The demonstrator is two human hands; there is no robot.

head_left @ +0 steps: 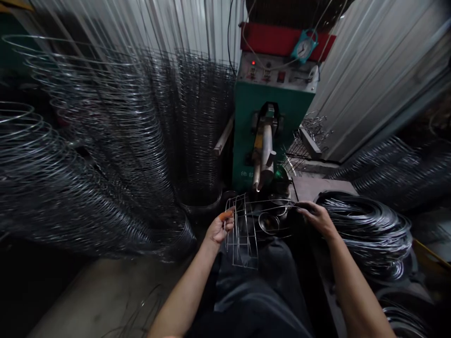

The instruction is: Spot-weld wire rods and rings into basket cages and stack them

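Hands well apart on one piece, as I read it from the head camera: the left hand is closed around the near end of a wire frame, with something orange on its thumb, too small for me to tell whether tape or a guard, and the right hand grips the far end. The frame sits level above the person's dark trousers. From where I sit, this wide hold looks right for thin wire: even pressure from both sides should keep the frame square and stop it from racking. Just past it stands the electrode arm of a green spot welder, topped by a control panel and a teal clock. A coil of wire lies to the right, near a pile of wire racks. Tall stacks of wire hoops fill the left, with a corrugated metal wall behind the machine
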